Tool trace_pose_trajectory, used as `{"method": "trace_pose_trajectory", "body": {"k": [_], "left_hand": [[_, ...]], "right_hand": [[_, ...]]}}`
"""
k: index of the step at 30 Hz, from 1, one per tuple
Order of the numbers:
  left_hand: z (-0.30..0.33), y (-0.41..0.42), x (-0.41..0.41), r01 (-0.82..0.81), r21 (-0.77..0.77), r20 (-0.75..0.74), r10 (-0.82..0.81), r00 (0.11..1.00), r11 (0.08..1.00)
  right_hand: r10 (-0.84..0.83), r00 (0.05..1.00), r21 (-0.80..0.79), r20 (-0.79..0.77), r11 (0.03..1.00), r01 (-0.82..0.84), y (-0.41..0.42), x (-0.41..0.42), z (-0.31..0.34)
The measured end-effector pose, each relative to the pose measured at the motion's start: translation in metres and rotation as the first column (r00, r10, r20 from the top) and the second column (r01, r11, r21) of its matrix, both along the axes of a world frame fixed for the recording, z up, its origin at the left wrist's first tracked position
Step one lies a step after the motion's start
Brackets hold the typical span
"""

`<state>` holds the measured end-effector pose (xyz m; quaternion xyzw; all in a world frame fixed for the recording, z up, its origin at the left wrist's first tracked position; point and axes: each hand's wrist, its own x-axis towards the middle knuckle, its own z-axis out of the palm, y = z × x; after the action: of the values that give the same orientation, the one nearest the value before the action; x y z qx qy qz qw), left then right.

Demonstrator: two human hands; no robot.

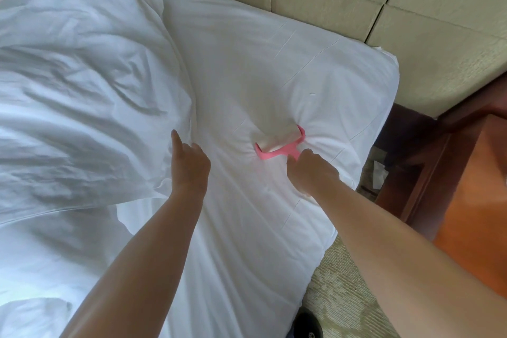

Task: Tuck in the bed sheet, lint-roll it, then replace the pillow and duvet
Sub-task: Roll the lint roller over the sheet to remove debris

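- Lint-rolling is in hand: the right hand (308,170) grips the roller (277,143), pressed into the sheet (247,77).
- The left hand (189,164), forefinger out and grasping nothing, touches the duvet (82,77) beside it.
- Next, the roller likely needs a fresh strip ahead of the hands.

The bed (274,77) is seen from one head-worn camera, close above, angled forward and down toward its headboard-side corner.

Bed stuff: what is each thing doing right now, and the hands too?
bed sheet: spread flat, dented under the roller.
lint roller: pressed on the sheet.
right hand: grips the roller's handle.
left hand: one finger out, touching the duvet.
duvet: bunched up at the left.
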<state>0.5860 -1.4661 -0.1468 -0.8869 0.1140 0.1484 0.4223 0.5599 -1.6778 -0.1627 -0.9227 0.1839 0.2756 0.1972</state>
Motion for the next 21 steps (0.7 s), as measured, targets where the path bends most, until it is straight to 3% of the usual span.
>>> {"method": "trace_pose_trajectory", "body": {"k": [6, 10, 15, 21], "left_hand": [[0.002, 0.003, 0.015, 0.017, 0.244, -0.104, 0.008, 0.995, 0.970], [-0.007, 0.007, 0.020, -0.053, 0.283, -0.102, 0.085, 0.991, 0.958], [-0.018, 0.002, 0.009, -0.025, 0.193, -0.110, 0.047, 0.993, 0.981], [-0.012, -0.011, -0.011, 0.065, -0.021, -0.077, -0.067, 0.995, 0.998]], "right_hand": [[-0.004, 1.000, 0.003, -0.011, 1.000, 0.004, 0.003, 0.019, -0.001], [-0.008, 1.000, -0.003, -0.005, 1.000, 0.008, 0.007, 0.031, -0.003], [-0.022, 1.000, 0.017, 0.001, 1.000, 0.022, 0.008, 0.026, -0.003], [-0.017, 1.000, 0.010, 0.014, 1.000, 0.017, 0.000, 0.003, -0.001]]}}
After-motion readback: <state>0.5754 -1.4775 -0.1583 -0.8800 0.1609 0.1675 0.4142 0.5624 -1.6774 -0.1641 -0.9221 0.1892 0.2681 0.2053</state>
